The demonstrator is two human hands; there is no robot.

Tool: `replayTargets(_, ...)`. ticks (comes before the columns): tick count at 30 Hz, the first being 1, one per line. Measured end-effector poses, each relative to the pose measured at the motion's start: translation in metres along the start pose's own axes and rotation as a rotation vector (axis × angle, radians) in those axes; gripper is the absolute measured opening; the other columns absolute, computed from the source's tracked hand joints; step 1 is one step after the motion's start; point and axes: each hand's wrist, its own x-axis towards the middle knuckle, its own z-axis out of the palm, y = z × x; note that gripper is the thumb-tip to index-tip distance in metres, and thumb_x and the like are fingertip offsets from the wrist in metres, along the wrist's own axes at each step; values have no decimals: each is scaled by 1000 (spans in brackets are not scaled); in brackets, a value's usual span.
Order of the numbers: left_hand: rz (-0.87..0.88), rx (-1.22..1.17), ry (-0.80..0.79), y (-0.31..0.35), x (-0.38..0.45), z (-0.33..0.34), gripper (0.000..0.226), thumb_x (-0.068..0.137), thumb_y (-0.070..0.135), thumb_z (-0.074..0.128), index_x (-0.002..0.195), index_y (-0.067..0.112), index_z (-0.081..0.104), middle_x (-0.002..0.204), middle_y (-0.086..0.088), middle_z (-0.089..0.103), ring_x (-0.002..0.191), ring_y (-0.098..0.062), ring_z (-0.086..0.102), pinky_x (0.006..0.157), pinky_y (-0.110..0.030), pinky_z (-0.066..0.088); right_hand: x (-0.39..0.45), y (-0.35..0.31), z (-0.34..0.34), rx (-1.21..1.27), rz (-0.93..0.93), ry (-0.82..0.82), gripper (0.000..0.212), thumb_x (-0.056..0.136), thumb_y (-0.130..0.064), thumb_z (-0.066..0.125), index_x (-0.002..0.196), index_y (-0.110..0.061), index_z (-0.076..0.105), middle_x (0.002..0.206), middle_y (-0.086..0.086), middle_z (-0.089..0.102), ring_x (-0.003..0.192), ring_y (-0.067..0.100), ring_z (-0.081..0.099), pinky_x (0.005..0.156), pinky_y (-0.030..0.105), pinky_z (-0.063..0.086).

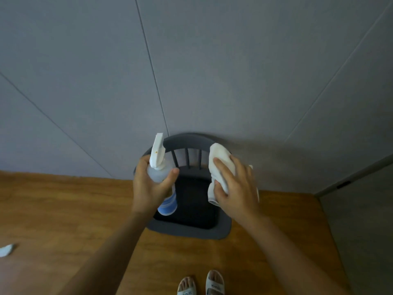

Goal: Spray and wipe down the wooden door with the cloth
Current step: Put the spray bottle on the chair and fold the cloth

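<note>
My left hand grips a clear spray bottle with a white trigger head and a blue label, its nozzle pointing up and away from me. A folded white cloth is held in my right hand, with the fingers spread over it. Both hands are raised above a dark chair. A grey panelled wall with thin seams fills the view ahead. At the far right stands a grey door or panel; I cannot tell whether it is the wooden door.
A dark grey chair with a spindle back stands against the wall, directly below my hands. The floor is brown wood. A white scrap lies at the left edge. My feet in white sandals show at the bottom.
</note>
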Motion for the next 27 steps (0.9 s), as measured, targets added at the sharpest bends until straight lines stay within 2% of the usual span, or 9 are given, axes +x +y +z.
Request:
replayTargets(2,1,24,15,-12,-2,1,53,76,60,73,119,48,44,112,0,58,101,-19,63,83,-43,61,1,5,16,25,-19,-17,63,96,-43,46,158,-32,44,157,12,41,133,35,47,109,56,42)
replayTargets(4,9,52,27,-28,-1,2,50,79,58,73,118,53,43,114,-2,56,102,-21,62,82,-43,61,3,9,32,17,-43,-34,63,96,-42,48,158,-32,44,156,12,42,132,36,48,108,57,45)
replayTargets(11,-120,98,2,-91,19,13,69,75,66,73,127,31,43,118,-1,56,107,-23,60,83,-44,62,19,0,89,16,-3,-129,66,94,-39,55,159,-36,39,156,12,43,130,36,50,103,56,44)
replayTargets(14,-168,87,-49,-122,37,18,72,74,66,75,127,29,45,119,3,56,110,-19,60,87,-44,61,30,-6,120,14,48,-160,63,96,-39,51,158,-32,44,155,13,44,128,38,50,102,55,46)
replayTargets(18,-225,117,-148,-164,58,29,69,76,55,82,129,29,46,120,6,56,113,-18,58,89,-46,60,41,-17,158,48,163,-169,61,96,-41,47,155,-30,49,157,12,44,129,35,48,102,52,47)
replayTargets(22,-316,166,-179,-203,74,46,72,73,45,88,132,37,47,123,10,57,116,-13,54,95,-45,58,39,-23,192,93,291,-156,62,96,-44,47,157,-35,44,159,6,41,132,26,43,102,50,50)
replayTargets(27,-425,169,-207,-252,93,64,80,74,32,90,137,40,42,135,10,55,126,-15,51,103,-49,54,34,-15,223,90,369,-132,62,96,-42,49,157,-37,42,156,6,42,129,26,45,96,57,54)
